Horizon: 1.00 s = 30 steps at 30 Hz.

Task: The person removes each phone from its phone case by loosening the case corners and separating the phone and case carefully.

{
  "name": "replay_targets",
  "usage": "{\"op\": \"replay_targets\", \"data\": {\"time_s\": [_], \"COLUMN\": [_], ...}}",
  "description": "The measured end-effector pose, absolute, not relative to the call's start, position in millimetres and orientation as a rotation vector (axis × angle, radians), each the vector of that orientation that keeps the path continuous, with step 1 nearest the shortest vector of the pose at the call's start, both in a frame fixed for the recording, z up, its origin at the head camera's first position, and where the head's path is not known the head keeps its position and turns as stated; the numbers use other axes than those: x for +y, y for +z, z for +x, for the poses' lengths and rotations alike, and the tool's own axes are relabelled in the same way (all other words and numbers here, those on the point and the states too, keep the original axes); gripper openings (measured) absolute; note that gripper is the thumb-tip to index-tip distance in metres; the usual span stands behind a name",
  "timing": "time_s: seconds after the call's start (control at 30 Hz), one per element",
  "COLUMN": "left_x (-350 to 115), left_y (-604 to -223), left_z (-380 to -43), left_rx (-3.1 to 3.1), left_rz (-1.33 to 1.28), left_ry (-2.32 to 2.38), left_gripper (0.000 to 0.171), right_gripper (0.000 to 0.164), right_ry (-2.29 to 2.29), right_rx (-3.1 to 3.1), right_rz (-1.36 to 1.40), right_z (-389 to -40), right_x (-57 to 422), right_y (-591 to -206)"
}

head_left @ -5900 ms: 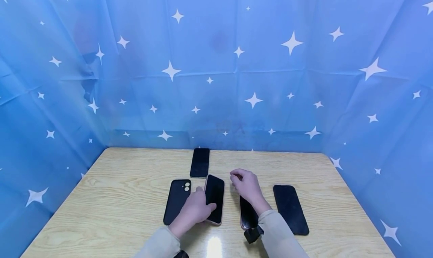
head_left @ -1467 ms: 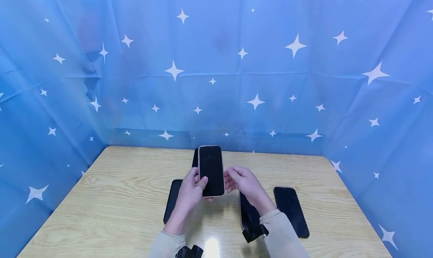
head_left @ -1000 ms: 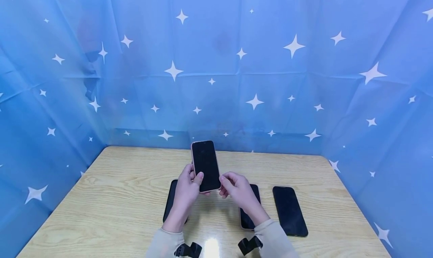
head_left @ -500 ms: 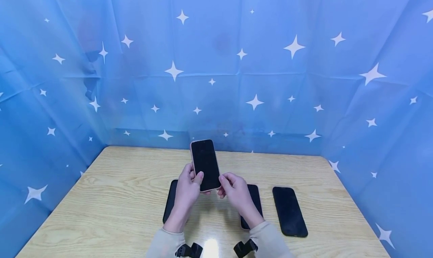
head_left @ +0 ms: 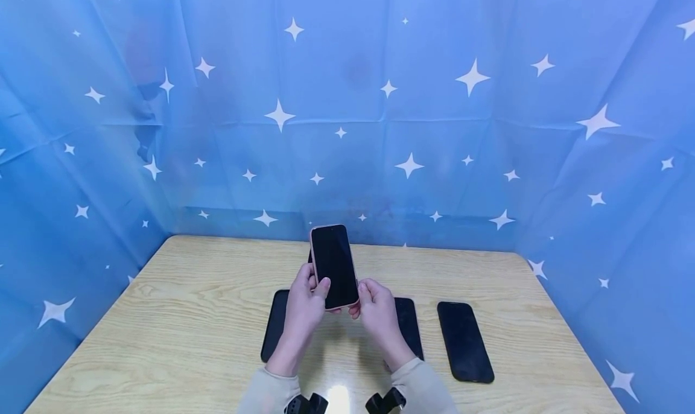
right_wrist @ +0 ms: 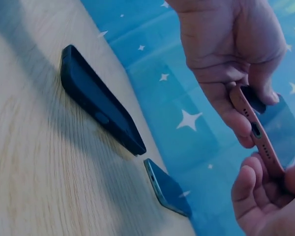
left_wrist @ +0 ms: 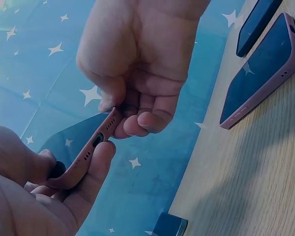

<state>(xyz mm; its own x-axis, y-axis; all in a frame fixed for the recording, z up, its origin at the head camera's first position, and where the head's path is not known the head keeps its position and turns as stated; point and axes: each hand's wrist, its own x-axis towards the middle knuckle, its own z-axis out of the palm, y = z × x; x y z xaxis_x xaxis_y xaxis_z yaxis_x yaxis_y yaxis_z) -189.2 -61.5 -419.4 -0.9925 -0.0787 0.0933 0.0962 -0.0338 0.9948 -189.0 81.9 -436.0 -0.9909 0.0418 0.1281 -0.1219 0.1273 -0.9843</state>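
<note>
Above the table I hold a phone in a pink case (head_left: 333, 263), its dark screen facing me and its top tipped slightly left. My left hand (head_left: 305, 302) grips its lower left side, thumb over the front edge and fingers behind. With thumb and fingers, my right hand (head_left: 376, 308) pinches the lower right corner. In the left wrist view the case's bottom edge (left_wrist: 83, 157) shows the charging port and speaker holes. The right wrist view has the left hand (right_wrist: 231, 49) above and the right hand (right_wrist: 270, 206) below, at opposite bottom corners.
A hollow black phone case (right_wrist: 101, 108) lies left, partly behind my left forearm. Another pink-cased phone (head_left: 408, 326) lies beneath my right forearm, with a black phone (head_left: 465, 341) to its right. One more phone (right_wrist: 169, 189) lies farther back, mostly hidden in the head view.
The pink-cased phone has been lifted off the table by my left hand. My right hand has come in to its lower right corner. Lately both hands and phone shifted slightly right.
</note>
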Motion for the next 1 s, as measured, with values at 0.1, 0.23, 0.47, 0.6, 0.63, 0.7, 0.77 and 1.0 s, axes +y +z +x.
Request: {"op": "replay_targets", "data": {"time_s": [0.1, 0.23, 0.47, 0.6, 0.63, 0.7, 0.77, 1.0], "left_x": [-62, -63, -66, -68, -68, -69, -70, -73], "left_y": [-420, -420, -421, -423, -423, -424, -425, -428], "left_z": [-189, -188, -191, -194, -195, -196, -196, -194], "left_rx": [-2.078, -2.031, -1.969, -1.923, -1.915, -1.902, -1.901, -1.942], "left_rz": [-0.041, -0.061, -0.106, -0.089, -0.086, -0.077, -0.072, -0.059], "left_ry": [-2.208, -2.31, -2.441, -2.516, -2.532, -2.558, -2.561, -2.504], "left_gripper": [0.023, 0.022, 0.021, 0.019, 0.02, 0.02, 0.021, 0.023], "right_gripper": [0.03, 0.031, 0.033, 0.037, 0.037, 0.038, 0.037, 0.025], "right_ry": [2.123, 2.261, 2.499, 2.586, 2.596, 2.603, 2.58, 2.434], "right_rx": [-2.23, -2.179, -2.036, -2.001, -1.997, -1.997, -2.015, -2.143], "right_rz": [0.054, 0.068, 0.116, 0.102, 0.093, 0.069, 0.074, 0.068], "right_z": [-190, -194, -198, -199, -199, -199, -199, -197], "right_x": [83, 87, 90, 90, 90, 90, 90, 91], "right_y": [-437, -442, -448, -449, -449, -450, -451, -453]}}
